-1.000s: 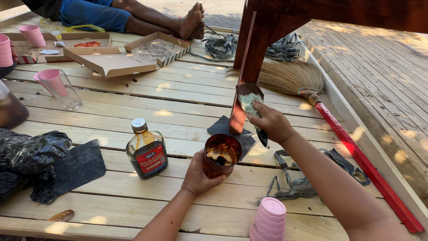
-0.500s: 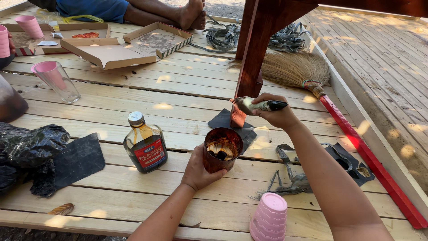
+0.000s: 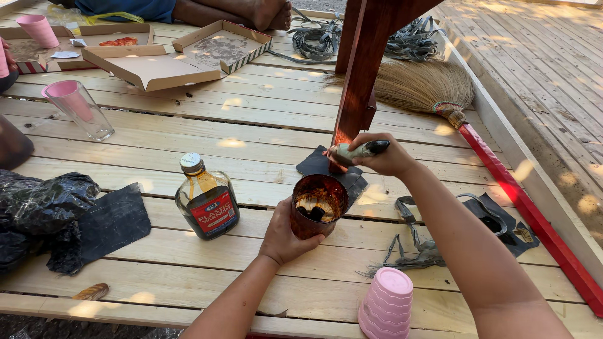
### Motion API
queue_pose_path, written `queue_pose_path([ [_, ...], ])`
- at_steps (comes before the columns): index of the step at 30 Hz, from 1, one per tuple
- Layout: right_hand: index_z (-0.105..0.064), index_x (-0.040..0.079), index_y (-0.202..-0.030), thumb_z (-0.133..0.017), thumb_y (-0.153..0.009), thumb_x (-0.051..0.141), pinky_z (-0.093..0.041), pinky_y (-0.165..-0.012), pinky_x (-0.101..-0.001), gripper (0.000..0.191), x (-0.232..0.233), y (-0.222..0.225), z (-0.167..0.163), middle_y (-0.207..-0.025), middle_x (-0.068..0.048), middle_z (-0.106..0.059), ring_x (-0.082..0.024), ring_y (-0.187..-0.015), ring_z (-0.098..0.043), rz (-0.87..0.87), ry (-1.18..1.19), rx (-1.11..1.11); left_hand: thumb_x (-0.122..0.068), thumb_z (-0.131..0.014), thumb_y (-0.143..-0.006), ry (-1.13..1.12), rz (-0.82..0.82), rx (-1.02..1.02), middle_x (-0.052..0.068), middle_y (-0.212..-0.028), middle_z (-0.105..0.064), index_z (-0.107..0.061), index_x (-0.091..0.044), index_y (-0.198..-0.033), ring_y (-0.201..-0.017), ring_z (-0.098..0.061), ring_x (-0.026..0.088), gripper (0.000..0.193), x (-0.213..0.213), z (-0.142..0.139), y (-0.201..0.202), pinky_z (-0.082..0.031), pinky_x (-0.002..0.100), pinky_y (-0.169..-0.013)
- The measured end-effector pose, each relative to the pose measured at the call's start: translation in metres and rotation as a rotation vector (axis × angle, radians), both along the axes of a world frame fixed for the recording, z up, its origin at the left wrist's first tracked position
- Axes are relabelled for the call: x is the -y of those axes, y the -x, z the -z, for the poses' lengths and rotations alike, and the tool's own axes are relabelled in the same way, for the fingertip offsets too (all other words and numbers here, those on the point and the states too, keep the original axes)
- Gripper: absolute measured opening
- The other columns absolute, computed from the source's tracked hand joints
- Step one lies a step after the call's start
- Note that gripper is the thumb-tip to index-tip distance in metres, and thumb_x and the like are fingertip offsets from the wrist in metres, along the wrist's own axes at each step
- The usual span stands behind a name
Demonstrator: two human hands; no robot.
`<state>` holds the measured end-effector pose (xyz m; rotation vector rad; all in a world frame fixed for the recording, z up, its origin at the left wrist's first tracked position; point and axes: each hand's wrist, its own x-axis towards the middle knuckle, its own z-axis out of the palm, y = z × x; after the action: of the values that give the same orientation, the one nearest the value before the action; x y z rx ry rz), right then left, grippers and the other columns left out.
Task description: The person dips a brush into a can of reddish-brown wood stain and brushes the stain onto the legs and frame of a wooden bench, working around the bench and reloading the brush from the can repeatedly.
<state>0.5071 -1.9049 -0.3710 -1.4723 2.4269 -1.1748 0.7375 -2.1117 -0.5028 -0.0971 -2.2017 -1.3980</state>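
Note:
My left hand (image 3: 284,233) grips a stained cup of brown varnish (image 3: 317,206) resting on the wooden plank deck (image 3: 188,251). My right hand (image 3: 384,156) holds a paintbrush (image 3: 357,150) level, its bristles touching the base of a red-brown wooden post (image 3: 362,69). A flat glass bottle of dark varnish (image 3: 206,198) with a red label and a white cap stands upright just left of the cup. A dark cloth (image 3: 331,166) lies under the foot of the post.
A stack of pink cups (image 3: 387,306) stands near the front edge. A straw broom (image 3: 433,91) with a red handle (image 3: 524,204) lies at right. Open pizza boxes (image 3: 151,59), a glass holding a pink cup (image 3: 78,110), black plastic (image 3: 38,213) and another person's legs (image 3: 239,9) lie farther off.
My right hand turned the brush from upright to level and brought it down to the base of the post. The left hand kept hold of the cup.

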Motion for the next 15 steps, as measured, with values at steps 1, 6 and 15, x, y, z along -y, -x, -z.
queue_pose_path([
  [1, -0.075, 0.005, -0.100, -0.086, -0.077, 0.001, -0.056, -0.077, -0.0290, 0.025, 0.004, -0.006, 0.008, -0.089, -0.005, -0.074, -0.012, -0.083, -0.067, -0.026, -0.036, -0.008, -0.035, -0.095, -0.061, -0.005, 0.004, -0.006, 0.014, -0.131, -0.055, -0.042, -0.003, -0.142, -0.123, -0.059, 0.028, 0.102, 0.000, 0.000, 0.000, -0.052, 0.039, -0.104],
  [6, -0.074, 0.007, -0.101, -0.082, -0.079, 0.004, -0.058, -0.075, -0.0272, 0.024, -0.003, -0.007, -0.001, -0.089, -0.003, -0.074, -0.010, -0.083, -0.069, 0.109, 0.001, 0.143, -0.037, -0.095, -0.061, -0.012, 0.005, 0.024, 0.014, -0.131, -0.056, -0.043, -0.004, -0.141, -0.123, -0.060, 0.028, 0.101, 0.001, -0.002, -0.001, -0.053, 0.039, -0.104],
  [15, -0.073, 0.007, -0.099, -0.084, -0.079, 0.006, -0.055, -0.081, -0.0312, 0.023, -0.002, -0.017, 0.017, -0.092, -0.002, -0.074, -0.013, -0.089, -0.066, 0.112, -0.048, 0.089, -0.036, -0.095, -0.060, -0.004, 0.001, 0.035, 0.015, -0.133, -0.054, -0.042, -0.004, -0.143, -0.126, -0.058, 0.029, 0.104, 0.000, -0.005, -0.002, -0.052, 0.040, -0.105],
])
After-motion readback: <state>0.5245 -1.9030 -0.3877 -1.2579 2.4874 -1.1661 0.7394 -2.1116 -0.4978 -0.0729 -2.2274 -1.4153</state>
